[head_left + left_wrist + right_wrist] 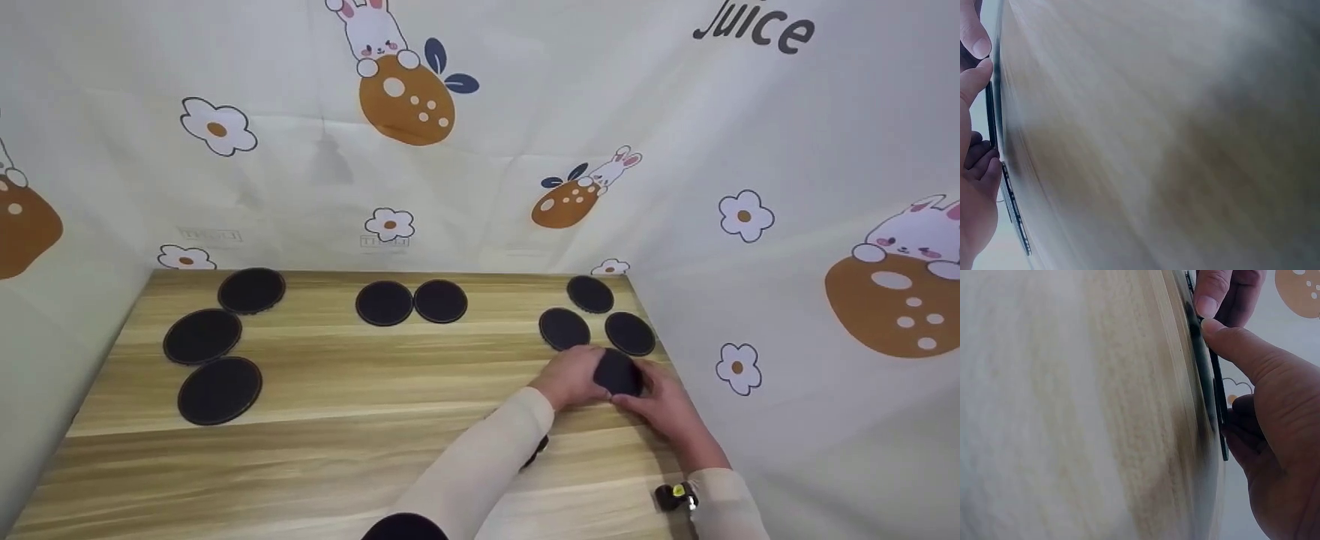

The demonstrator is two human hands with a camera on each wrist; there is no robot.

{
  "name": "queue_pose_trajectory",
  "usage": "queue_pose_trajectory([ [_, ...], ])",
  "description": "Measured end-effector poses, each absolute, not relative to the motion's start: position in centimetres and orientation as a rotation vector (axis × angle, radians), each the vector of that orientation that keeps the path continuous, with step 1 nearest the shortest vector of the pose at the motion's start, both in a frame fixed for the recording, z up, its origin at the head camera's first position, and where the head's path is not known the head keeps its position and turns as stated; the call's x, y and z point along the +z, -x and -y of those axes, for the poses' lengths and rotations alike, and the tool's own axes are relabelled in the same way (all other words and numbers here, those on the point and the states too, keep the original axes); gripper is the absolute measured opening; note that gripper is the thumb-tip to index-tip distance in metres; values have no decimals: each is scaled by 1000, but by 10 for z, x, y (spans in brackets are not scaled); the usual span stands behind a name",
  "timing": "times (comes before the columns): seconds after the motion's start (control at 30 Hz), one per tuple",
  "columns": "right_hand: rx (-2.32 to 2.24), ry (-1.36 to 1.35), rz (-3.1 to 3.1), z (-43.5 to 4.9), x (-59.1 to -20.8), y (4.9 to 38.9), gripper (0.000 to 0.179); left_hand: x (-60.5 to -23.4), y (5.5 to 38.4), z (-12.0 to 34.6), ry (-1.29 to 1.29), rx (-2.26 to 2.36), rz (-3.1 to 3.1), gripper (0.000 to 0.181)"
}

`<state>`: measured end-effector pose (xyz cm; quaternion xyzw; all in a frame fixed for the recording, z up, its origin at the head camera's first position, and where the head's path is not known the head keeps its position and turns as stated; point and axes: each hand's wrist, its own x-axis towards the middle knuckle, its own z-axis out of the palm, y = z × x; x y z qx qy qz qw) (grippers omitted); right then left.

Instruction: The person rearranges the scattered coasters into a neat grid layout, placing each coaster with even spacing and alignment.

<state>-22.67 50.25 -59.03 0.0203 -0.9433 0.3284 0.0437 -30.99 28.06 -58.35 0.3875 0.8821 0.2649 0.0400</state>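
Note:
A black round coaster (619, 373) is held between my two hands at the right side of the wooden table. My left hand (573, 376) pinches its left edge, and my right hand (661, 399) grips the right edge. The thumbs meet at its near side. In the right wrist view the coaster (1218, 391) shows edge-on beside the right hand (1280, 405); whether it touches the tabletop is unclear. The left hand (977, 208) appears at the left border of the left wrist view. Just beyond the hands lie three more coasters, the nearest-left one (564, 328) close to my left fingers.
Two coasters (385, 303) lie side by side at the table's back middle. Three others (220, 391) form a curved row at the left. Printed fabric walls (480, 187) enclose the wooden table (337, 390) at the back and sides.

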Motion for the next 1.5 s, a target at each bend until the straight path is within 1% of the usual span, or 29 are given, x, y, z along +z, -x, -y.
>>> queue_pose_trajectory([
  [0.2,997,-10,2909,-490,-584,231,94,-578,314,-265,-1206,855,-2701,72],
  [0.3,1006,-43,2894,-483,-582,236,92,-577,318,-257,-1183,860,-2707,74],
  [0.57,903,-157,2856,-464,-579,255,87,-573,328,-232,-1116,895,-2696,79],
  [0.73,950,-157,2880,-450,-573,267,88,-568,335,-214,-1098,948,-2689,77],
  [0.93,998,-140,2905,-431,-567,284,89,-566,348,-194,-1060,981,-2704,78],
  [1.13,991,-214,2890,-412,-564,302,91,-562,360,-173,-1046,1006,-2719,78],
  [1.3,943,-300,2875,-396,-560,317,86,-559,369,-156,-1022,1003,-2731,78],
  [1.5,984,-325,2871,-379,-557,334,81,-556,382,-140,-1004,951,-2753,79],
])
